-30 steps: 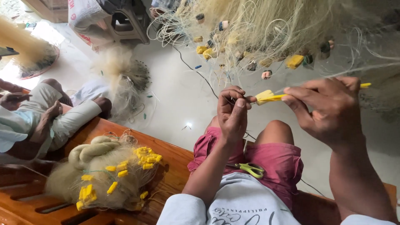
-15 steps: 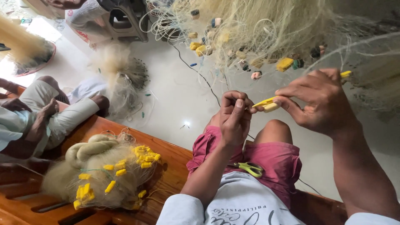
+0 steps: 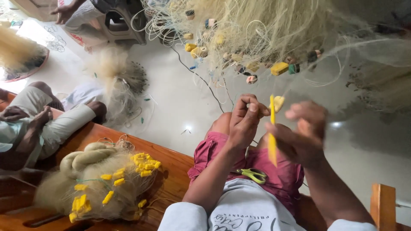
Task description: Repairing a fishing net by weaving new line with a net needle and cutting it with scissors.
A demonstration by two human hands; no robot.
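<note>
Nearest the camera, the person sat on a brown wooden bench [image 3: 171, 171] in a pale grey shirt and dark pink shorts [image 3: 282, 171], with small green-handled scissors [image 3: 253, 174] lying in the lap. Beside them on the bench lay a heaped bundle of pale fishing net with yellow floats [image 3: 98, 184].

Above the knees, the left hand [image 3: 245, 122] was pinched shut on fine net line, too thin to make out clearly. The right hand [image 3: 302, 137], blurred, was clenched around a long, flat yellow plastic netting needle [image 3: 272, 137]. The needle stood nearly upright in view, its long axis running from the lap away toward the floor, one end pointing at a small yellow float [image 3: 279, 102] just beyond the fingers.

Farther out spread a glossy white floor [image 3: 180, 98] with a smaller tuft of net [image 3: 120, 77]. At left another person [image 3: 38, 124] sat on the bench. Farthest away hung a large mass of cream netting with coloured floats [image 3: 257, 34].
</note>
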